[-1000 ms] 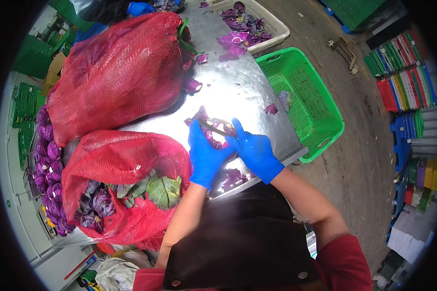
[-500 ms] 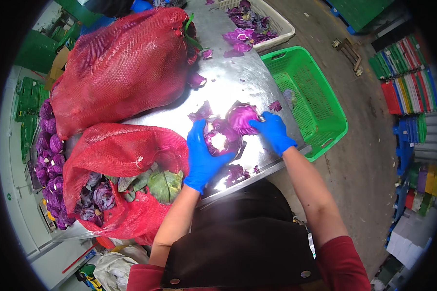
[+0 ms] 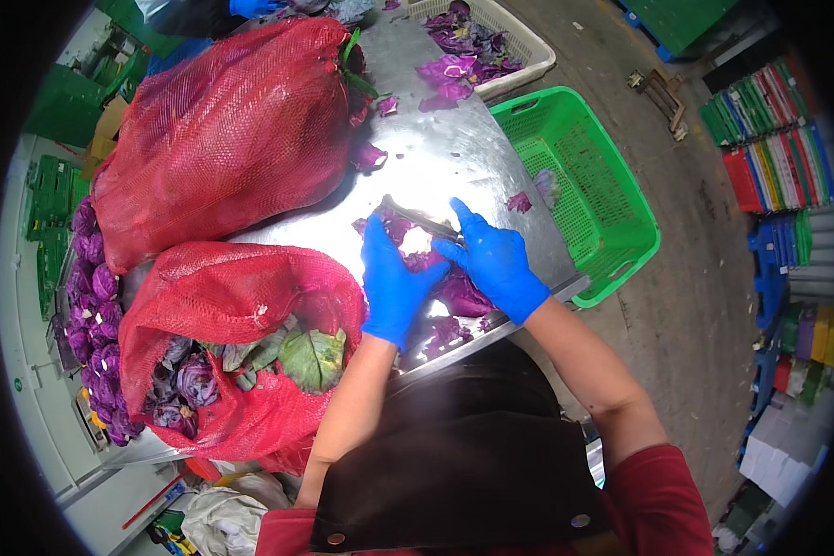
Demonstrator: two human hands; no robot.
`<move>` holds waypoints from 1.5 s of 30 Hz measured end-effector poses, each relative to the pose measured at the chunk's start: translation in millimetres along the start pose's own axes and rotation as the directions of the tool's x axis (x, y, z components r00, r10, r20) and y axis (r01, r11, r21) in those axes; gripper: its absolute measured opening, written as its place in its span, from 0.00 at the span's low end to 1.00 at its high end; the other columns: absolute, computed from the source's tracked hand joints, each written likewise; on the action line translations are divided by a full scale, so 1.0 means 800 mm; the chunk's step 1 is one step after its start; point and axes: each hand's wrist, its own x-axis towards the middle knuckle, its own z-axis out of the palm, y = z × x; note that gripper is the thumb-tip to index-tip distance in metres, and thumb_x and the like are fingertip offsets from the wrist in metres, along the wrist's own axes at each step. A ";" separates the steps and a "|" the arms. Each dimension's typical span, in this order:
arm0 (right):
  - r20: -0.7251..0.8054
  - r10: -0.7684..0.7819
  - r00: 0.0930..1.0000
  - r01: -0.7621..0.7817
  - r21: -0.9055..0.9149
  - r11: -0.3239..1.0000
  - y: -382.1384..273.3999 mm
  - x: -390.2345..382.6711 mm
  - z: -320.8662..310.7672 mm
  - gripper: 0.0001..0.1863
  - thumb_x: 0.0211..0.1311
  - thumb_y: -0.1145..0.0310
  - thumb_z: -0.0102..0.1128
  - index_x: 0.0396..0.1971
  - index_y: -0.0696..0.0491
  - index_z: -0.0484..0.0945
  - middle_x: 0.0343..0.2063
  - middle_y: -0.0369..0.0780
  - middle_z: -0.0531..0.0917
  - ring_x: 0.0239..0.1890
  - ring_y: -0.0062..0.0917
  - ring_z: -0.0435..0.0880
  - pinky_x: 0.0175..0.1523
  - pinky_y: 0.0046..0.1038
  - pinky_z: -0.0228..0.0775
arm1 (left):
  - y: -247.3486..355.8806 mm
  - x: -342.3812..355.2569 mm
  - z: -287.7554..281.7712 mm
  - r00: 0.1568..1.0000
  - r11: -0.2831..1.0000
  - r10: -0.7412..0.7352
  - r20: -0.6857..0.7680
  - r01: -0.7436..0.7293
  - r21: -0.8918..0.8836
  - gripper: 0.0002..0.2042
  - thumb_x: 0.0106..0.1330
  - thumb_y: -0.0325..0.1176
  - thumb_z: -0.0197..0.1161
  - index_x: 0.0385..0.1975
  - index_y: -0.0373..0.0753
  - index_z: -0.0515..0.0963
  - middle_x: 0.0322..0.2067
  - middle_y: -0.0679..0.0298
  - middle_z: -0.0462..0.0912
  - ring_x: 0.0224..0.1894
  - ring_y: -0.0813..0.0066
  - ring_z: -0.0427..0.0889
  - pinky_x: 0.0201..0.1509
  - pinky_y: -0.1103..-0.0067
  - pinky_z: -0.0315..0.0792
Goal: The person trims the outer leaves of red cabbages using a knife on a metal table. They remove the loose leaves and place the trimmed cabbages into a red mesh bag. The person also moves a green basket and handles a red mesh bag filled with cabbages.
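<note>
My left hand [image 3: 393, 289], in a blue glove, is closed around the side of a red cabbage [image 3: 415, 243] on the metal table. The cabbage's pale cut stem faces up. In my right hand [image 3: 499, 263], also gloved in blue, is a knife [image 3: 419, 219] with its blade lying across the top of the cabbage. The handle is mostly hidden by my fingers. Purple leaf pieces [image 3: 447, 334] lie by the table edge below my hands. To the left, an opened red mesh sack [image 3: 241, 264] shows cabbages and a green outer leaf [image 3: 311, 360].
A full red mesh sack [image 3: 241, 139] lies farther back. Trimmed cabbages [image 3: 102, 320] are piled at the far left. Beyond the table's right edge stand a green basket [image 3: 653, 236] and a cream crate [image 3: 539, 60] of leaves. Another person's blue-gloved hand [image 3: 255, 7] shows at the top.
My right hand has left the loose purple leaf and moved left over the cabbage, now with a knife in it. My left hand still holds the cabbage.
</note>
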 end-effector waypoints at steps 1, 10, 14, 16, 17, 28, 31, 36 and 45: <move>0.050 0.038 0.998 -0.035 -0.050 0.998 -0.010 -0.002 -0.008 0.36 0.64 0.46 0.56 0.66 0.51 0.63 0.31 0.44 0.85 0.27 0.37 0.85 0.32 0.34 0.76 | 0.013 0.005 -0.006 0.999 1.000 0.002 -0.047 -0.003 -0.005 0.53 0.44 0.45 0.80 0.67 0.29 0.54 0.59 0.41 0.68 0.61 0.47 0.70 0.65 0.65 0.66; 0.195 0.132 0.972 -0.076 -0.271 0.960 0.063 0.069 0.016 0.25 0.68 0.47 0.50 0.44 0.55 0.82 0.25 0.48 0.84 0.31 0.40 0.86 0.35 0.36 0.78 | 0.041 -0.011 0.008 1.000 0.979 0.005 0.011 -0.007 0.205 0.52 0.42 0.43 0.80 0.66 0.30 0.56 0.58 0.43 0.69 0.61 0.46 0.69 0.64 0.62 0.66; 0.187 0.192 0.963 -0.180 -0.077 0.981 0.054 0.086 0.004 0.34 0.63 0.37 0.50 0.35 0.58 0.83 0.33 0.52 0.85 0.39 0.47 0.84 0.46 0.43 0.75 | 0.006 -0.035 -0.005 0.998 0.999 0.042 -0.049 -0.041 0.033 0.55 0.40 0.42 0.82 0.68 0.29 0.53 0.63 0.43 0.63 0.65 0.47 0.64 0.70 0.62 0.59; 0.026 0.246 0.969 -0.247 0.039 0.968 0.055 0.072 0.019 0.31 0.58 0.41 0.58 0.37 0.59 0.83 0.35 0.52 0.84 0.39 0.45 0.84 0.45 0.42 0.76 | -0.025 -0.031 -0.022 0.998 0.995 0.070 0.001 -0.070 -0.069 0.56 0.39 0.41 0.82 0.69 0.33 0.53 0.64 0.47 0.61 0.65 0.51 0.63 0.71 0.64 0.58; 0.102 0.330 0.938 -0.342 0.138 0.930 0.071 0.073 0.024 0.29 0.56 0.43 0.61 0.36 0.58 0.82 0.35 0.52 0.84 0.39 0.45 0.85 0.44 0.41 0.76 | -0.035 -0.031 -0.031 0.995 0.992 0.094 0.022 -0.092 -0.091 0.56 0.39 0.41 0.82 0.69 0.34 0.53 0.64 0.48 0.61 0.65 0.51 0.63 0.71 0.64 0.58; 0.183 0.070 0.981 -0.143 0.425 0.894 -0.012 0.024 -0.011 0.29 0.59 0.50 0.66 0.55 0.52 0.76 0.34 0.46 0.85 0.36 0.30 0.85 0.44 0.31 0.76 | -0.025 0.009 -0.042 0.959 0.940 0.234 0.157 -0.182 -0.289 0.51 0.39 0.23 0.75 0.70 0.38 0.55 0.69 0.55 0.59 0.71 0.58 0.58 0.75 0.68 0.52; 0.115 0.179 0.977 -0.212 0.472 0.856 0.010 0.015 0.005 0.31 0.58 0.45 0.65 0.54 0.51 0.77 0.34 0.46 0.85 0.36 0.30 0.84 0.46 0.31 0.75 | -0.008 -0.047 -0.008 0.991 0.905 -0.007 -0.135 -0.051 -0.421 0.48 0.49 0.29 0.75 0.70 0.32 0.51 0.68 0.48 0.56 0.70 0.54 0.57 0.73 0.65 0.54; 0.109 0.306 0.946 -0.313 0.057 0.948 0.017 0.004 -0.017 0.29 0.60 0.44 0.62 0.54 0.50 0.76 0.34 0.46 0.86 0.35 0.37 0.86 0.40 0.33 0.77 | 0.017 0.003 0.017 1.000 1.000 0.018 -0.004 -0.018 -0.025 0.58 0.44 0.53 0.78 0.70 0.31 0.49 0.67 0.40 0.56 0.68 0.42 0.59 0.69 0.60 0.59; 0.167 0.094 0.981 -0.072 -0.132 0.989 0.002 0.002 -0.027 0.25 0.71 0.49 0.44 0.60 0.48 0.72 0.30 0.46 0.85 0.28 0.42 0.84 0.31 0.39 0.75 | 0.014 0.019 0.023 0.997 0.994 0.041 0.062 -0.047 0.103 0.55 0.42 0.56 0.77 0.67 0.33 0.57 0.65 0.41 0.59 0.64 0.43 0.64 0.65 0.59 0.63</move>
